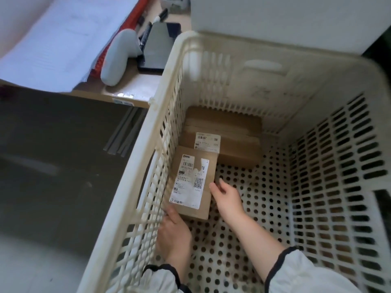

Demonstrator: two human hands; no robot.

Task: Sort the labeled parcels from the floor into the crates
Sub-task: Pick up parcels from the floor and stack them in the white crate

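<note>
Small parcel [193, 182] lies label up inside the crate [148, 149], long axis running along the crate's left wall, far end touching the larger parcel [222, 138] parked in the far left corner. My left hand [173, 231] is at the parcel's near left corner, fingers under or behind it, hidden, so grip cannot be told. My right hand [226, 199] rests against its right long edge, fingers loosely curled, thumb on the edge, not closed around it. Parcel sits tight to the left wall; crate's perforated floor to its right lies open.
</note>
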